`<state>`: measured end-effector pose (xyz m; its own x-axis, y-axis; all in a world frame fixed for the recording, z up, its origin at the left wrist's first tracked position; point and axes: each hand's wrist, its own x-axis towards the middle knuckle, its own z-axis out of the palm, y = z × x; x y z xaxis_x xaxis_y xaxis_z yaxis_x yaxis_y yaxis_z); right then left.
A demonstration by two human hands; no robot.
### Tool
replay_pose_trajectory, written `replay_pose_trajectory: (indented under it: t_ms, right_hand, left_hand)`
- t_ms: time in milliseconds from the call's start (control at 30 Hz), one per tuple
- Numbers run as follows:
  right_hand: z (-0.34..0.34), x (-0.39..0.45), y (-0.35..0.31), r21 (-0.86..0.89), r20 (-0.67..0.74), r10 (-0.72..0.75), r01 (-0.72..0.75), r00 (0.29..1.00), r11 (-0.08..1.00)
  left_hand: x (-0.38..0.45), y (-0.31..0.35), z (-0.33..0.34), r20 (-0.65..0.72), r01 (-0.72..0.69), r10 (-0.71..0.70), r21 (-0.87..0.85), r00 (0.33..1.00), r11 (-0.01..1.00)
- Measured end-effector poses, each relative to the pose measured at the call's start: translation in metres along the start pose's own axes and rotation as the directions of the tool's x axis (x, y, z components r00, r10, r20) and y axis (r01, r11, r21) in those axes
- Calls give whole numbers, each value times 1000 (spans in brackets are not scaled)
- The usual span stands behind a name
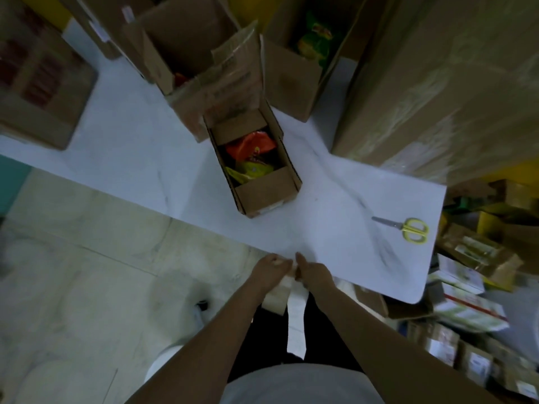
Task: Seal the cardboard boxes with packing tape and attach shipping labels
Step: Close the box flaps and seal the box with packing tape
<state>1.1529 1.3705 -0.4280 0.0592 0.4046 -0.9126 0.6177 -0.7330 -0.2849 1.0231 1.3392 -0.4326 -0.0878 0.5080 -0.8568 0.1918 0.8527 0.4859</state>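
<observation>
Label strip (296, 319) pinched between both hands, hanging down

No print seems readable; the view is too blurred.

The small open brown cardboard box (267, 196) is looking matt, sitting on the smooth white table (140, 147) by yellow plastic-handled metal scissors (404, 228).

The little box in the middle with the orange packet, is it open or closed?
Open. The small cardboard box has its top flaps apart, with no tape across, so the orange packet and yellow packets inside show.
</observation>
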Motion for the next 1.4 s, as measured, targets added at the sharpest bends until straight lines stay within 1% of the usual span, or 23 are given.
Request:
replay_pose_trajectory:
  t_ms: [67,100,167,233,333,400,500,600,633,700,767,833,867,900,967,1000,1033,1100,1133,1200,1267,1333,1400]
  right_hand:
    - [4,0,-7,212,17,123,-124,992,969]
    - [7,-1,-9,321,59,140,-151,988,935]
    - [10,-4,-14,520,92,93,-127,991,845]
    - [8,-10,-21,614,50,0,-31,999,789]
    - [-6,-18,-33,511,-88,-117,146,989,847]
    - [-25,-34,-43,424,-184,-187,249,965,871]
    - [-67,-70,-60,363,-337,-302,419,892,832]
    - [-121,-117,-76,252,-486,-450,613,750,749]
    - [-140,-134,-82,179,-526,-508,673,682,718]
    - [-184,-169,-95,-32,-600,-621,761,504,648]
    - [-232,-206,-108,-159,-680,-646,790,346,592]
    - [-279,-241,-121,-185,-757,-617,835,215,518]
    - [-302,-257,-126,-156,-783,-595,870,180,468]
    - [-324,-271,-131,-109,-803,-572,903,167,416]
    - [-367,-291,-140,-86,-833,-541,941,112,326]
    - [-387,-297,-144,-87,-841,-532,948,96,308]
    - [-407,-298,-148,-71,-846,-524,951,101,299]
    - [-442,-288,-155,-32,-845,-515,947,145,319]
    - [-456,-279,-159,-19,-838,-518,940,170,341]
    - [-480,-255,-163,-15,-821,-527,916,217,401]
    - [-498,-227,-163,-43,-818,-526,887,234,460]
    - [-512,-201,-162,-65,-810,-532,863,248,500]
    - [-521,-178,-162,-53,-787,-554,864,273,501]
  left_hand:
    - [-8,9,-4,-11,-25,26,36,1000,999]
    - [-10,12,-5,-1,-40,41,55,999,998]
    - [-20,16,-8,22,-80,78,102,997,992]
    - [-29,21,-12,25,-124,121,130,992,984]
    - [-44,32,-22,5,-200,202,184,979,962]
    - [-57,49,-26,13,-265,270,236,963,935]
    - [-83,92,-28,4,-350,367,309,930,884]
    - [-121,151,-34,34,-457,480,371,877,809]
    - [-136,174,-36,59,-512,533,385,844,768]
    - [-168,224,-40,122,-613,625,405,771,678]
    - [-200,277,-41,160,-708,721,421,674,568]
    - [-229,328,-39,183,-791,797,371,575,486]
    - [-241,353,-37,202,-827,821,327,534,457]
    - [-254,377,-33,219,-859,845,295,488,419]
    - [-275,424,-21,232,-901,893,304,385,310]
    - [-282,448,-14,227,-907,911,330,345,261]
    - [-285,472,-5,225,-905,921,362,317,224]
    - [-278,517,12,239,-881,926,444,291,162]
    - [-272,536,22,254,-858,921,495,294,137]
    - [-253,565,39,282,-797,898,594,337,112]
    - [-234,585,54,294,-750,873,652,388,114]
    - [-215,599,64,296,-747,857,649,421,143]
    - [-202,608,72,274,-750,858,638,435,177]
